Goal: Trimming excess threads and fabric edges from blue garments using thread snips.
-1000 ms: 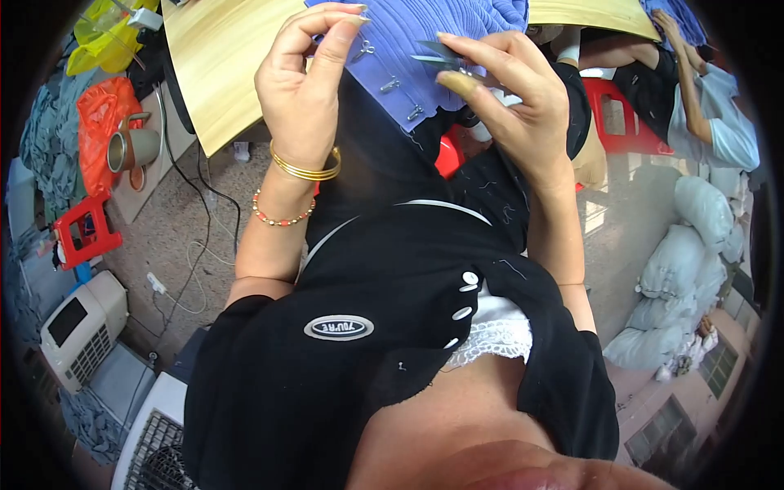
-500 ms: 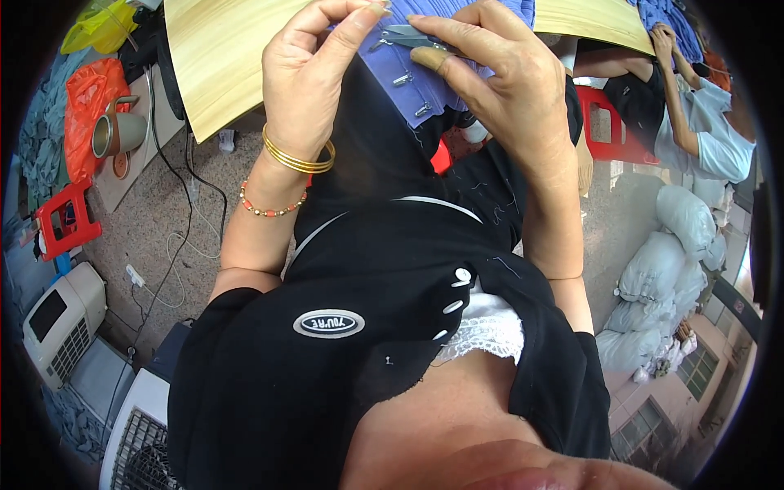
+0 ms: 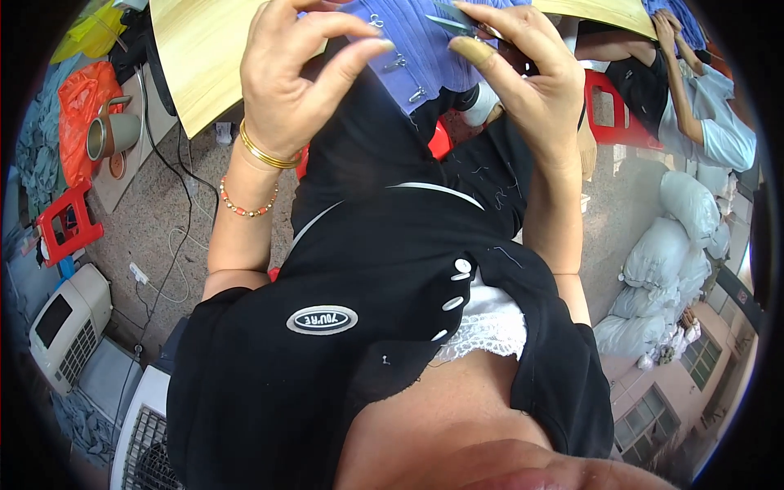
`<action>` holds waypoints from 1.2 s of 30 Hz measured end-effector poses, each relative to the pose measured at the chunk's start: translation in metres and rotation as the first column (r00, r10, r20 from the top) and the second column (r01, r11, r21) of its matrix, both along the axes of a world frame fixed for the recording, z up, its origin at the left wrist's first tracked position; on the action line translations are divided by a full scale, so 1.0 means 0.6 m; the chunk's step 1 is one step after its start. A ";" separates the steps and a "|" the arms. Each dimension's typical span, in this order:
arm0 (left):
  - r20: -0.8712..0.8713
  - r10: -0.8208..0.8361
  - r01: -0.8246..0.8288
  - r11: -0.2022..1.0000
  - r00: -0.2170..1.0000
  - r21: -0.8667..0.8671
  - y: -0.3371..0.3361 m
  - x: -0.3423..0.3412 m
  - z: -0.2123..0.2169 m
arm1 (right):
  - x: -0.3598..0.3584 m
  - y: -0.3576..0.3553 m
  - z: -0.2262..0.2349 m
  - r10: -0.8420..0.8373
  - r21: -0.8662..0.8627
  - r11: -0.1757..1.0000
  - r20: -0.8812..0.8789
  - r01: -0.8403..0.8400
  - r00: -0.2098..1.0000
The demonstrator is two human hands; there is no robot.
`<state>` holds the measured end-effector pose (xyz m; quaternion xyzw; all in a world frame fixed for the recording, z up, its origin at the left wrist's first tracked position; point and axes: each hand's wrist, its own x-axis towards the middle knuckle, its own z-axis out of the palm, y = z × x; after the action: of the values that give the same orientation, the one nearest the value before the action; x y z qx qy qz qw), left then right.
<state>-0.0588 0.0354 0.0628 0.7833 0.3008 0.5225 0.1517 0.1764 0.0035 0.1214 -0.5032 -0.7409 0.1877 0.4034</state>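
Observation:
A periwinkle-blue cloth [image 3: 420, 53] with gathered folds hangs over the table edge and my lap. Along its left edge sit small shiny metal fasteners [image 3: 397, 62], perhaps hooks. My right hand [image 3: 531, 77] holds small thread snips [image 3: 447, 20] over the cloth, blades pointing left and slightly apart. A tan cover wraps that thumb's tip. At the cloth's left edge my left hand [image 3: 298, 77] has its thumb and forefinger curved, the tips a little apart beside the upper fasteners. Nothing shows between them. The other left fingers are partly cut off by the upper frame edge.
A wood-grain table [image 3: 196, 65] lies ahead. Leftward stand a metal mug [image 3: 122, 135], a red stool [image 3: 69, 220] and an air cooler [image 3: 69, 327], with cables [image 3: 184, 184] on the floor. At right, a co-worker [image 3: 702, 106] sits near white sacks [image 3: 653, 253].
My left hand has moved left and down, away from the snips, and its thumb and forefinger have parted. My right hand has shifted slightly right, still holding the snips.

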 end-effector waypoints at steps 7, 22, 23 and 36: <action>-0.314 0.036 0.017 0.986 0.949 0.163 0.024 0.036 -0.008 | 0.029 -0.013 -0.053 0.137 0.134 0.981 0.054 -0.143 0.989; -0.101 0.022 -0.033 0.994 0.995 -0.101 0.002 0.014 0.023 | 0.022 -0.017 -0.064 0.188 0.111 0.976 -0.010 -0.186 0.982; -0.105 0.030 -0.040 0.994 0.994 -0.099 -0.007 0.009 0.028 | 0.019 -0.016 -0.063 0.190 0.102 0.977 -0.004 -0.189 0.982; -0.015 -0.072 0.071 0.997 0.997 -0.034 0.003 -0.003 -0.022 | -0.004 -0.022 -0.034 0.084 0.265 0.950 0.282 -0.162 0.956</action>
<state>-0.0607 0.0371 0.0494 0.7950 0.2826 0.5053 0.1809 0.1743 -0.0097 0.1009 -0.4127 -0.8379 0.0343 0.3555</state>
